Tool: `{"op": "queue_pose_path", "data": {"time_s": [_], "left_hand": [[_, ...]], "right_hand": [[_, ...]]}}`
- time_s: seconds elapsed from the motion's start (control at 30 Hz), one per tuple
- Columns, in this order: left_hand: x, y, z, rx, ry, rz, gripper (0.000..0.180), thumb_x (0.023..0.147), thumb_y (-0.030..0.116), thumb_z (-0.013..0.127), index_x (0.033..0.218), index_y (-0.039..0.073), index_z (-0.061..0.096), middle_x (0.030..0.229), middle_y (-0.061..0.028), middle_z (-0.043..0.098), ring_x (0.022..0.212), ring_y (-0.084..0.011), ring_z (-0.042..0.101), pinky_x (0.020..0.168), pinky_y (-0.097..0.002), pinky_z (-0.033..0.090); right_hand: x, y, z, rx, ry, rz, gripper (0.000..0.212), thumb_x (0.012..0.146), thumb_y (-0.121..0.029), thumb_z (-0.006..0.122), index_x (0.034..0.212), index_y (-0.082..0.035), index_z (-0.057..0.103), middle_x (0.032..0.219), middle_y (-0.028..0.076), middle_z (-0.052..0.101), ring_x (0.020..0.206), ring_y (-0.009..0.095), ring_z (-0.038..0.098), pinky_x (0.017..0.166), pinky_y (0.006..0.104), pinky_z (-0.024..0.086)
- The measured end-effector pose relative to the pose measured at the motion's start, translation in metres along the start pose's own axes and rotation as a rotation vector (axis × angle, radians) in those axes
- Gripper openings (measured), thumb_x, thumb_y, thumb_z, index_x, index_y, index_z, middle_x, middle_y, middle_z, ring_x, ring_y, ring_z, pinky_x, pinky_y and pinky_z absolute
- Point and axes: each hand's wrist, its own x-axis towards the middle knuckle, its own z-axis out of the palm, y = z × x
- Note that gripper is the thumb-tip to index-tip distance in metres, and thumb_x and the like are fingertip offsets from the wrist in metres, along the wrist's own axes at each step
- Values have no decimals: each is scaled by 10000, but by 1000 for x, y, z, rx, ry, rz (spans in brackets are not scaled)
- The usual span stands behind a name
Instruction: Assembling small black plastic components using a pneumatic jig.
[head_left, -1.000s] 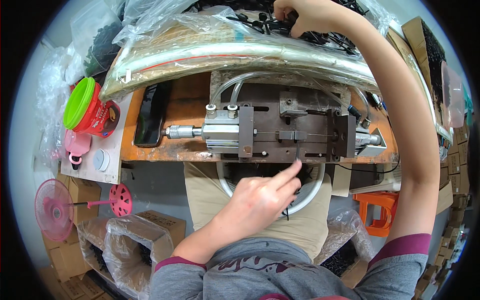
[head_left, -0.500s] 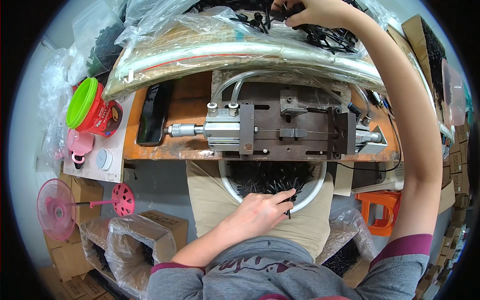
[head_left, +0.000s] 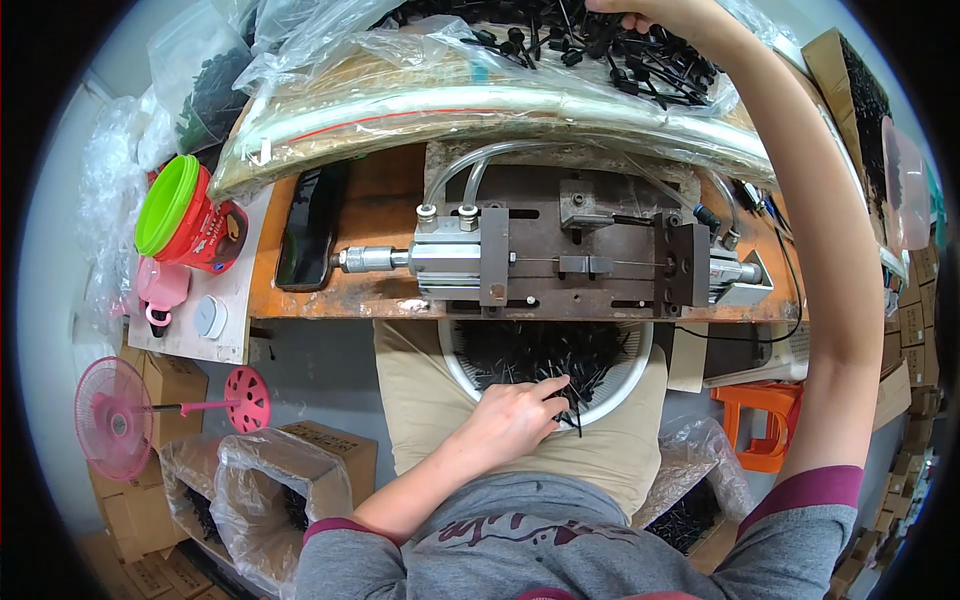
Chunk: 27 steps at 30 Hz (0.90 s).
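Note:
My left hand [head_left: 512, 422] is at the near rim of a white plastic basket [head_left: 462, 372] on my lap. Its fingers are closed, and thin black stick-like parts [head_left: 573, 408] poke out beside the fingertips. More such parts [head_left: 535, 352] fill the basket. My right arm reaches far forward, and the right hand [head_left: 655, 14] is in a heap of black parts with thicker heads [head_left: 640, 65] on clear plastic sheeting. Its visible fingers are curled, but the frame's top edge cuts the hand off. What it holds is hidden.
On the orange bench [head_left: 375, 293] a metal fixture with cylinders [head_left: 445, 262] and clear air hoses [head_left: 460, 158] stands between me and the heap. A dark phone [head_left: 308, 235] lies left, beside a red bucket [head_left: 215, 245]. An orange stool [head_left: 765, 425] and plastic-lined boxes [head_left: 285, 490] flank me.
My right hand has moved up and slightly right across the heap, partly out of the picture. My left hand has shifted slightly left, and more black parts show beside its fingers.

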Motion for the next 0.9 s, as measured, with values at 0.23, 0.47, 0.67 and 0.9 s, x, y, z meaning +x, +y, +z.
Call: {"op": "queue_pose_path", "data": {"time_s": [0.23,0.47,0.67,0.9], "left_hand": [[1,4,-2,18,30,10,322,775,229,762,1056,87,699,1314,-111,609,920,-271,705,739,-364,579],[7,22,-15,53,47,7,599,751,304,786,1288,125,589,1387,-121,546,911,-275,701,731,-360,579],[8,28,-17,51,23,-5,762,739,289,795,1420,169,474,1416,-122,521,915,-276,695,727,-359,578],[10,35,-20,31,61,10,819,734,268,795,1462,178,432,1385,-118,554,943,-263,695,741,-348,580]], "right_hand": [[-19,16,-18,396,279,125,298,859,-99,750,1091,37,622,875,63,647,729,108,613,634,231,512],[-48,21,2,288,193,219,195,855,-147,767,895,22,678,733,35,636,658,109,599,580,234,475],[-30,96,-20,-181,212,64,426,791,-403,800,1075,-90,742,965,14,713,859,98,635,733,207,462],[-37,87,-33,-182,131,163,312,890,-298,723,1096,-64,728,1005,73,730,897,147,690,799,214,486]]}}
